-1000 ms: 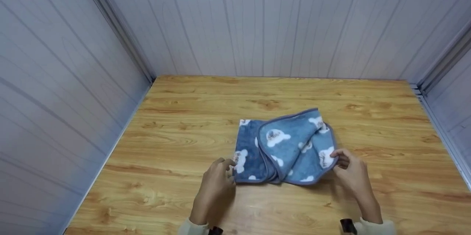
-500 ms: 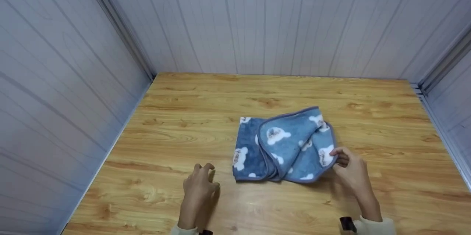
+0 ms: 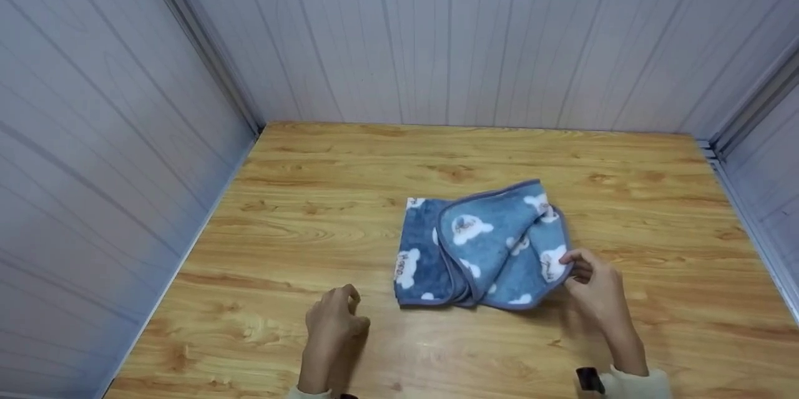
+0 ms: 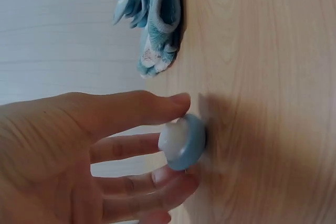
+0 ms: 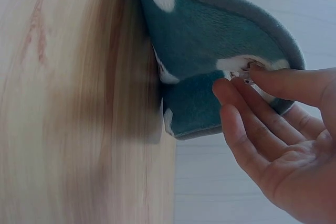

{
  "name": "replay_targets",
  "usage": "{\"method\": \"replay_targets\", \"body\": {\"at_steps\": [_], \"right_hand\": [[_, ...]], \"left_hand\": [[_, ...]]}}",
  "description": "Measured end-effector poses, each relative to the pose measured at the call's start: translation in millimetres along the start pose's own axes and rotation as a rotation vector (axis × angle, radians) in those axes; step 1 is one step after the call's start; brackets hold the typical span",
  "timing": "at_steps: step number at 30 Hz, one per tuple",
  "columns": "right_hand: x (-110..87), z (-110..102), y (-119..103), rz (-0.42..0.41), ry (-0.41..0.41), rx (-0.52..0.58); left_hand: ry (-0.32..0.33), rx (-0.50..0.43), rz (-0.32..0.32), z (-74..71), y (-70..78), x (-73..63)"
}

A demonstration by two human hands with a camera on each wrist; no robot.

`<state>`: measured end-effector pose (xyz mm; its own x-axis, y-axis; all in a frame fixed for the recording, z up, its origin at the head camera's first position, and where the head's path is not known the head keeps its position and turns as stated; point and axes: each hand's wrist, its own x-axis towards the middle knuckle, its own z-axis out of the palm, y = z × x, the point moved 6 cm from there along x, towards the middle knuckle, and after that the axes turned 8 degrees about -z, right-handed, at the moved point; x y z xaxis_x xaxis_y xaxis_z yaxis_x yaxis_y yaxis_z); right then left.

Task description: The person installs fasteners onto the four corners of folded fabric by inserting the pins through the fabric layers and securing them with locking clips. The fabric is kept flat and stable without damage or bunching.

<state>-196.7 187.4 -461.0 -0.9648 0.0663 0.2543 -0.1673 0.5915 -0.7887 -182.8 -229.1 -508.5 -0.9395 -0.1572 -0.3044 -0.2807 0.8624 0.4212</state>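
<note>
A folded blue fleece blanket (image 3: 424,261) with white bear-head prints and a grey-blue border lies on the table. Its lighter top layer (image 3: 493,224) is turned back in loose folds toward the right. My right hand (image 3: 599,293) pinches that layer's near right edge between thumb and fingers; in the right wrist view the held fleece (image 5: 199,51) stands off the wood. Apart from the blanket, to its left, is my left hand (image 3: 331,318), its fingers curled. The left wrist view shows thumb and fingers around a small rounded white-and-blue object (image 4: 184,142), hidden in the head view.
The wood-grain table (image 3: 299,230) stretches around the blanket on all sides. Pale panelled walls (image 3: 449,37) enclose it at the back, left and right. A dark band (image 3: 590,380) sits by the right sleeve cuff.
My left hand has left the blanket's near left corner and moved left, its fingers curling in more. My right hand keeps its hold on the right edge; the blanket lies as before.
</note>
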Motion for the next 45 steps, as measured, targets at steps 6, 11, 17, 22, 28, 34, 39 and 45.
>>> {"method": "replay_targets", "body": {"at_steps": [6, 11, 17, 22, 28, 34, 39, 45], "right_hand": [[0.0, 0, -1, 0.0, 0.002, 0.002], [-0.1, 1, -1, -0.004, 0.007, 0.02], [-0.7, 1, 0, -0.008, 0.011, 0.02], [-1.2, 2, 1, 0.002, 0.006, 0.01], [-0.5, 1, 0, -0.008, 0.006, 0.002], [-0.2, 0, 0, -0.022, 0.011, 0.001], [0.2, 0, 0, -0.024, 0.018, 0.014], [-0.7, 0, 0, -0.014, 0.02, 0.027]], "left_hand": [[0.009, -0.085, 0.063, 2.7, 4.7, 2.6], [-0.006, -0.195, 0.047, 10.3, 7.1, 3.8], [0.063, -0.204, 0.004, 13.6, 8.8, 4.3], [0.123, -0.208, 0.005, 13.7, 9.7, 4.5], [0.077, -0.279, 0.022, 16.9, 12.9, 6.9], [0.034, -0.278, 0.107, 17.5, 17.8, 7.4], [0.042, -0.261, 0.14, 17.6, 20.8, 6.0], [0.084, -0.358, 0.188, 14.6, 35.1, 6.4]]}}
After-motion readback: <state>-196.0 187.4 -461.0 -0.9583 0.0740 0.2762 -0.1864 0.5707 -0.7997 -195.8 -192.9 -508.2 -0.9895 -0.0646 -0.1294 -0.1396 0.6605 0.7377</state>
